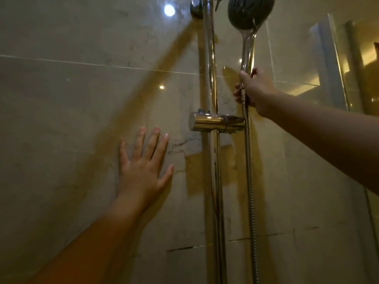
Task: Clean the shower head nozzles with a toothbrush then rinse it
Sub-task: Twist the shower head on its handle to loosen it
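Progress unclear: my right hand (pixel 254 91) grips shower head (pixel 251 12) by its handle, left hand (pixel 143 167) spread on wall (pixel 61 99), no toothbrush visible.

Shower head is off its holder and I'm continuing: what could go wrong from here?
The right hand grips the shower head low on its handle, where the hose joins; the top may tip and hit the rail. The hose hangs close beside the holder and could snag. The left hand rests flat on glossy wall tile and might slide.
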